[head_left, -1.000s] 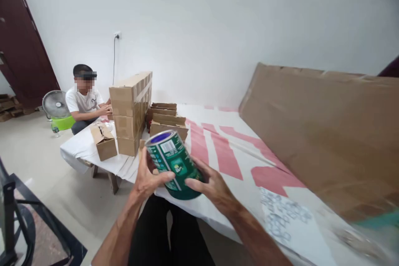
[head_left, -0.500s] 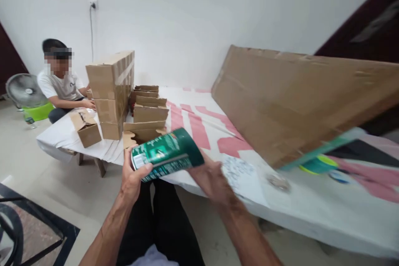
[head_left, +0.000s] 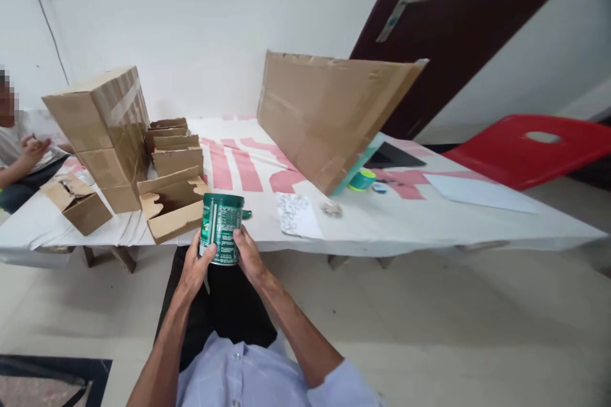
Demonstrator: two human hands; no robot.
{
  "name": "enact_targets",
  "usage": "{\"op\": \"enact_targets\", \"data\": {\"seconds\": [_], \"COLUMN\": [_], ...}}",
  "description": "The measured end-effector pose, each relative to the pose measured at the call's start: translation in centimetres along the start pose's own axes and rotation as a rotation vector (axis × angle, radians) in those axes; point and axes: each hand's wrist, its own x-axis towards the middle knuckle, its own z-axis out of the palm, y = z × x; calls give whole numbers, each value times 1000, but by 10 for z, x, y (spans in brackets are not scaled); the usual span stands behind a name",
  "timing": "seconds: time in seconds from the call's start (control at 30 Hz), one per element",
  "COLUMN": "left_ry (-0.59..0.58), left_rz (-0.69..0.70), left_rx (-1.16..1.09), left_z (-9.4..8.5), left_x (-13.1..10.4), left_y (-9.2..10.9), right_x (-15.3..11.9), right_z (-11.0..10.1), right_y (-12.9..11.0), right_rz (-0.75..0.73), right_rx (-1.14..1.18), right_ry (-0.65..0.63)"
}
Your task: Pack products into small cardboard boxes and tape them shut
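A dark green can [head_left: 222, 229] with printed labels stands upright between my two hands, just in front of the table edge. My left hand [head_left: 195, 267] grips its left side low down, thumb across the front. From the right, my right hand [head_left: 249, 259] is closed on the other side of the can. Beyond it a small green object [head_left: 247, 214] shows partly on the table; the can hides the rest. Just left of the can sits an open cardboard box [head_left: 179, 219] with its flaps up.
Stacked cartons [head_left: 114, 133] and a small box [head_left: 79, 203] occupy the table's left. A large cardboard panel [head_left: 324, 114] leans at the back. Right of the can lie a printed sheet [head_left: 298, 215] and a green-yellow tape roll [head_left: 361, 180]. A red chair [head_left: 534, 152] stands right; another person [head_left: 28, 152] sits left.
The can has gone from tilted sideways to upright, and my right hand has come onto its side. My view has turned right, bringing the red chair and door handle into sight.
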Motion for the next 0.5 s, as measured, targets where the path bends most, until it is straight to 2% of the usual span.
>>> {"op": "enact_targets", "data": {"seconds": [0.1, 0.23, 0.4, 0.5], "left_ry": [-7, -5, -4, -10], "left_rz": [-56, -102, -113, -103], "left_rx": [-48, -76, -49, -52], "left_z": [4, 4, 5, 5], "left_x": [-1, 1, 1, 0], "left_y": [-14, -26, -28, -24], "right_x": [-3, -4, -4, -4], "right_z": [-5, -11, -15, -14], "right_y": [8, 16, 22, 18], "right_rz": [3, -2, -22, -25], "right_rx": [50, 62, 66, 75], "right_ry": [45, 43, 37, 31]}}
